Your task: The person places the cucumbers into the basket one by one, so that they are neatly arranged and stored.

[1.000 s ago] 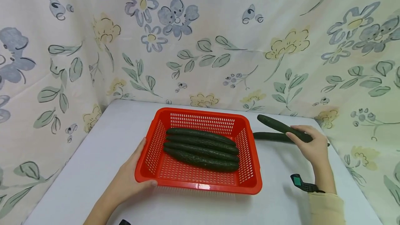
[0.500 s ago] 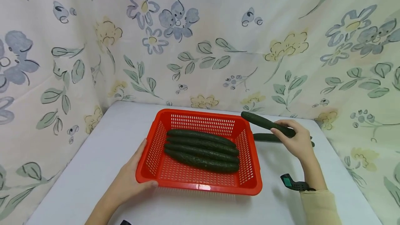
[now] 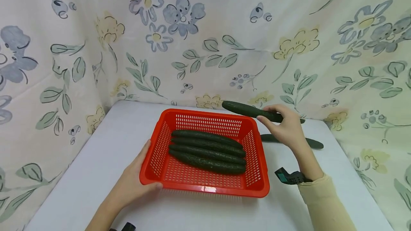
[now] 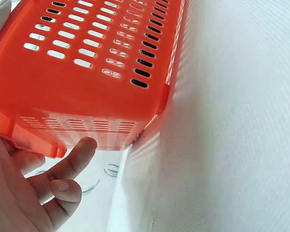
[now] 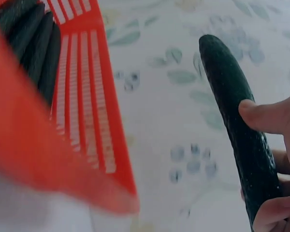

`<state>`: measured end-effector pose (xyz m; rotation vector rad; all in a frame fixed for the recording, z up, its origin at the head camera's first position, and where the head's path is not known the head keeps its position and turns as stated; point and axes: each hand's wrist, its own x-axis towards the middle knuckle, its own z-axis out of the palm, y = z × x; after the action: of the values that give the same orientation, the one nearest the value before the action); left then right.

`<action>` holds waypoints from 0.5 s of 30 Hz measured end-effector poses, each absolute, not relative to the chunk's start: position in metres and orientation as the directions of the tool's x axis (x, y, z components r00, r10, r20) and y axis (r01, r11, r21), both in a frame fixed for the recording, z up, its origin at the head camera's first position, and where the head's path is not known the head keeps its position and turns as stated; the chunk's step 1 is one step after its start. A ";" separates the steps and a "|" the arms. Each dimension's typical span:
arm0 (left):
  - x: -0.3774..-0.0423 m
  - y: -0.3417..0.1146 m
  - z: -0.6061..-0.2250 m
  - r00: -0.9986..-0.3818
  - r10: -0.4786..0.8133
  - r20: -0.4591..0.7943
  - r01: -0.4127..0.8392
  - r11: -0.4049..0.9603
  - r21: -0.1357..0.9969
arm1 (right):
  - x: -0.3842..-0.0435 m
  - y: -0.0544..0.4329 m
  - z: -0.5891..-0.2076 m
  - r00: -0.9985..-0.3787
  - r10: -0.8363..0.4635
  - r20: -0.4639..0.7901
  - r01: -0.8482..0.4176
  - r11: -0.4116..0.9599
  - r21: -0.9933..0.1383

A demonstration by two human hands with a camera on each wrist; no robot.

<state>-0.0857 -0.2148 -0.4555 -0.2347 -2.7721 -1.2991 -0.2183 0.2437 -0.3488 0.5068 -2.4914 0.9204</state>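
My right hand (image 3: 288, 126) holds a dark green cucumber (image 3: 239, 108) in the air, above and behind the right rim of a red plastic basket (image 3: 205, 190). In the right wrist view, the thumb presses one side of this cucumber (image 5: 232, 101) and bent fingers wrap its lower part. Several cucumbers (image 3: 207, 154) lie side by side inside the basket. My left hand (image 3: 133, 183) grips the basket's near left corner, thumb along the front rim. Seen from the left wrist, its fingers (image 4: 79, 157) bend below the rim by the perforated wall.
Another cucumber (image 3: 314, 143) lies on the white table (image 3: 86, 174) right of the basket, partly hidden behind my right hand and forearm. A flower-patterned curtain (image 3: 205, 45) hangs behind the table and along its sides.
My right hand has carried the cucumber leftward and up, from above the table's right side to the basket's back right corner. My left hand and the basket stay in place.
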 end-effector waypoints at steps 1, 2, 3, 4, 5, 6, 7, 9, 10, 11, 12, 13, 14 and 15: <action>-0.086 -0.215 -0.455 -0.985 0.108 0.131 0.170 0.633 0.755 | -0.219 0.237 -0.346 -0.829 -0.202 0.521 -0.493 0.704 -0.511; -0.086 -0.215 -0.455 -0.985 0.108 0.134 0.172 0.635 0.753 | -0.220 0.231 -0.343 -0.821 -0.221 0.527 -0.511 0.696 -0.505; -0.086 -0.215 -0.455 -0.985 0.108 0.136 0.174 0.637 0.751 | -0.221 0.224 -0.340 -0.814 -0.238 0.530 -0.526 0.688 -0.500; -0.086 -0.215 -0.455 -0.984 0.109 0.138 0.176 0.637 0.750 | -0.222 0.218 -0.337 -0.808 -0.257 0.531 -0.542 0.677 -0.498; -0.086 -0.215 -0.455 -0.984 0.109 0.140 0.177 0.637 0.750 | -0.223 0.212 -0.335 -0.802 -0.273 0.531 -0.556 0.666 -0.497; -0.085 -0.215 -0.455 -0.984 0.110 0.141 0.179 0.637 0.750 | -0.224 0.206 -0.333 -0.797 -0.287 0.531 -0.567 0.658 -0.495; -0.085 -0.215 -0.455 -0.984 0.110 0.142 0.180 0.638 0.749 | -0.225 0.200 -0.331 -0.793 -0.301 0.530 -0.576 0.652 -0.492; -0.085 -0.216 -0.455 -0.984 0.111 0.143 0.181 0.638 0.749 | -0.225 0.189 -0.328 -0.792 -0.316 0.522 -0.582 0.649 -0.489; -0.085 -0.215 -0.455 -0.984 0.110 0.143 0.180 0.638 0.749 | -0.225 0.183 -0.328 -0.792 -0.320 0.519 -0.582 0.650 -0.488; -0.085 -0.215 -0.456 -0.984 0.110 0.143 0.180 0.638 0.748 | -0.226 0.178 -0.328 -0.795 -0.323 0.514 -0.581 0.651 -0.488; -0.085 -0.215 -0.456 -0.984 0.110 0.143 0.180 0.638 0.749 | -0.226 0.174 -0.328 -0.797 -0.324 0.509 -0.578 0.653 -0.489; -0.086 -0.215 -0.456 -0.984 0.109 0.142 0.179 0.639 0.748 | -0.226 0.169 -0.328 -0.801 -0.326 0.502 -0.575 0.652 -0.494; -0.086 -0.215 -0.456 -0.984 0.109 0.140 0.177 0.637 0.750 | -0.225 0.165 -0.329 -0.807 -0.325 0.494 -0.569 0.653 -0.500; -0.086 -0.215 -0.457 -0.984 0.109 0.140 0.177 0.638 0.750 | -0.225 0.161 -0.330 -0.811 -0.326 0.485 -0.565 0.652 -0.506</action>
<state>-0.0865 -0.2151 -0.4568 -0.2421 -2.7688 -1.2808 -0.2254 0.1605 -0.3298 0.7068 -2.5205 0.9445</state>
